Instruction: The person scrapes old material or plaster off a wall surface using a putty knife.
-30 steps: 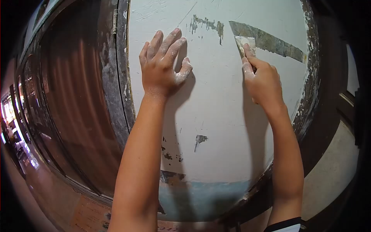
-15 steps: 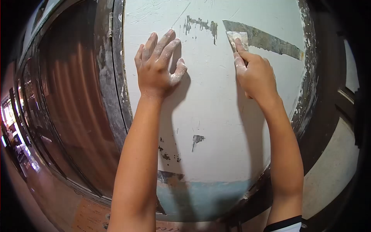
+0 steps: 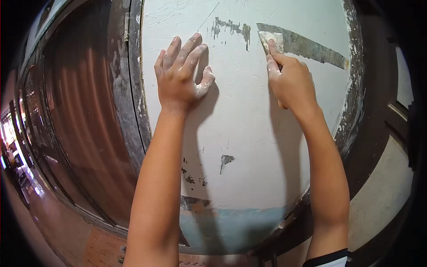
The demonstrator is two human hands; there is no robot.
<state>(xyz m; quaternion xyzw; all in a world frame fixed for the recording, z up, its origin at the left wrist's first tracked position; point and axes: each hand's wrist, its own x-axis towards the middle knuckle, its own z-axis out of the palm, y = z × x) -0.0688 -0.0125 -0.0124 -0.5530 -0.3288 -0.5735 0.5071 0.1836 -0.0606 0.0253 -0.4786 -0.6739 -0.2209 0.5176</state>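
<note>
My left hand (image 3: 182,73) lies against a pale painted panel (image 3: 240,115), fingers spread and dusted with white powder. To its right, my right hand (image 3: 291,80) is closed around a putty knife (image 3: 272,41), index finger stretched along the blade. White residue coats that blade, and its edge rests at the left end of a bare grey strip (image 3: 316,46) where the paint is off. Most of the knife's handle is hidden in my grip. Between the hands, higher up, is a ragged grey bare patch (image 3: 231,27).
A dark, paint-flecked frame (image 3: 353,84) borders the panel on the right. At left stand a hinged dark post (image 3: 126,84) and a brown curtain (image 3: 89,115) behind a frame. Lower on the panel are a small bare patch (image 3: 227,159) and a bluish band (image 3: 240,227).
My right hand and the putty knife have shifted slightly up and to the left along the bare strip's end. My left hand stays in nearly the same place.
</note>
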